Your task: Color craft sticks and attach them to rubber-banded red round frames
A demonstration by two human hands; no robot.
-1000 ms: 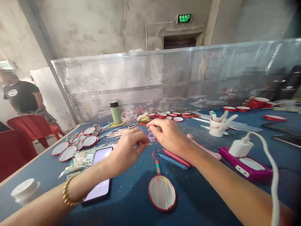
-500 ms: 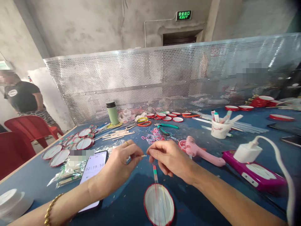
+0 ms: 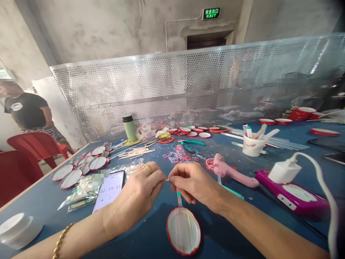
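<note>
My left hand (image 3: 136, 198) and my right hand (image 3: 192, 183) meet fingertip to fingertip above the blue table (image 3: 229, 233). Both are pinched on a tiny pale thing between them, too small to name. Just below them lies a red-rimmed oval disc (image 3: 183, 230) with thin bands across it and a striped stick handle (image 3: 178, 196) pointing up under my right fingers. A pile of pink rubber bands (image 3: 179, 156) lies beyond the hands.
A phone (image 3: 109, 190) lies left of my hand, with packets and several red-rimmed discs (image 3: 78, 171) beyond. A pink glue gun (image 3: 231, 172), a white charger (image 3: 283, 171) on a magenta device, a cup of pens (image 3: 253, 144), a green flask (image 3: 129, 128), a perforated metal screen. A person stands at far left by red chairs.
Both hands came back from the rubber-band pile toward me and now pinch together above the oval disc. The view tilted slightly.
</note>
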